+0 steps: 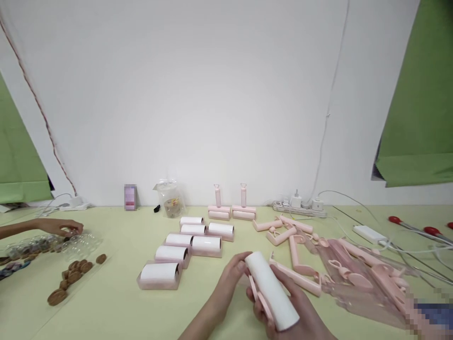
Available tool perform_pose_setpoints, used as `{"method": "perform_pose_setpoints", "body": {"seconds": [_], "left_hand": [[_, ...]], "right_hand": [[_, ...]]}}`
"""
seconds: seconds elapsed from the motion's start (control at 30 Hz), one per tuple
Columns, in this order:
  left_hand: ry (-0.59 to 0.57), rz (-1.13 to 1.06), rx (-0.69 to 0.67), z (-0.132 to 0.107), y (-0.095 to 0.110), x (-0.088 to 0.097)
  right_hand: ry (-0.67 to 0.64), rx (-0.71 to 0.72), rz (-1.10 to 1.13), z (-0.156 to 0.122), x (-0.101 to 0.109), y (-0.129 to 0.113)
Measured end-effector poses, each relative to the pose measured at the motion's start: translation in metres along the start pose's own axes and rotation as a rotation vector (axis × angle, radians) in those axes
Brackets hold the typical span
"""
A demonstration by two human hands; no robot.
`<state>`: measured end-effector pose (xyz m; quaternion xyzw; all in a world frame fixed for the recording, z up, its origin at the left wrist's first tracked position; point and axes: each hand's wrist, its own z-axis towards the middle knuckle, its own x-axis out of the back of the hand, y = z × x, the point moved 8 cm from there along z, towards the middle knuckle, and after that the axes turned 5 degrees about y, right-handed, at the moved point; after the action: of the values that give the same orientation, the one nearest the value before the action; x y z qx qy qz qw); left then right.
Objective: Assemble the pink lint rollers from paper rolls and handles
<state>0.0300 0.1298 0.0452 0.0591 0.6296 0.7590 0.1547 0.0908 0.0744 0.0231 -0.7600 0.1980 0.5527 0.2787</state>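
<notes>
A white lint roller [272,290] with a pink plastic part along its left side is between my hands, tilted over the front of the table. My right hand [296,309] wraps round its lower half, fingers beneath and on the pink part. My left hand [228,281] is closed at its upper left end, the thumb and fingertips against the roll's edge. Left of my hands stand several white rolls in clear pink covers [160,274]. Close by on the right lie loose pink handle parts [297,276], some touching each other.
Two assembled pink lint rollers [244,208] stand by the wall. Clear pink covers [364,297], a power strip [300,208] and cables lie to the right. A co-worker's hand [58,226] is over clear plastic pieces [81,243] at left, near brown round pieces [74,274].
</notes>
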Motion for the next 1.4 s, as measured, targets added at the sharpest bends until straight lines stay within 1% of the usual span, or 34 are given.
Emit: {"method": "perform_pose_setpoints", "body": {"seconds": [0.07,0.13,0.2,0.27,0.33,0.4,0.43,0.47,0.5,0.57,0.6,0.67,0.73,0.77,0.93,1.07,1.17,1.3,1.4], "left_hand": [[-0.104,-0.133,0.152,-0.006,-0.003,-0.015],[-0.172,-0.269,0.250,-0.011,-0.003,-0.025],[-0.173,-0.399,0.251,-0.013,0.004,-0.025],[-0.111,-0.521,0.211,-0.011,0.015,-0.017],[0.006,-0.631,0.185,-0.009,0.025,-0.004],[0.104,-0.710,0.164,-0.009,0.033,0.007],[0.116,-0.727,0.156,-0.009,0.036,0.009],[0.097,-0.721,0.162,-0.010,0.037,0.008],[0.050,-0.691,0.183,-0.011,0.036,0.004],[-0.074,-0.571,0.259,-0.015,0.026,-0.011],[-0.130,-0.498,0.302,-0.017,0.018,-0.018],[-0.211,-0.376,0.359,-0.022,0.004,-0.029],[-0.250,-0.304,0.380,-0.024,-0.004,-0.035],[-0.253,-0.282,0.381,-0.024,-0.005,-0.036],[-0.193,-0.185,0.364,-0.020,-0.003,-0.029],[-0.219,-0.151,0.367,-0.021,-0.004,-0.029],[-0.225,-0.166,0.355,-0.022,-0.003,-0.031],[-0.173,-0.174,0.380,-0.024,-0.006,-0.030],[-0.100,-0.164,0.342,-0.022,-0.005,-0.026]], "right_hand": [[0.030,-0.049,0.005,0.003,0.003,0.011],[0.057,-0.092,0.019,0.005,0.004,0.021],[0.078,-0.090,-0.022,0.006,0.005,0.027],[0.127,-0.049,-0.156,0.006,0.009,0.026],[0.205,0.083,-0.405,0.004,0.013,0.013],[0.275,0.322,-0.741,-0.004,0.007,-0.014],[0.325,0.469,-0.905,-0.011,0.001,-0.029],[0.395,0.607,-1.048,-0.020,-0.005,-0.044],[0.487,0.728,-1.154,-0.030,-0.010,-0.058],[0.676,0.918,-1.255,-0.049,-0.018,-0.079],[0.732,0.982,-1.277,-0.056,-0.020,-0.084],[0.752,1.047,-1.310,-0.061,-0.024,-0.088],[0.738,1.047,-1.336,-0.058,-0.022,-0.086],[0.727,1.031,-1.348,-0.056,-0.021,-0.083],[0.601,0.885,-1.413,-0.042,-0.019,-0.071],[0.530,0.860,-1.384,-0.042,-0.023,-0.067],[0.509,0.841,-1.357,-0.041,-0.022,-0.064],[0.494,0.825,-1.259,-0.035,-0.014,-0.057],[0.471,0.830,-1.159,-0.034,-0.013,-0.052]]}}
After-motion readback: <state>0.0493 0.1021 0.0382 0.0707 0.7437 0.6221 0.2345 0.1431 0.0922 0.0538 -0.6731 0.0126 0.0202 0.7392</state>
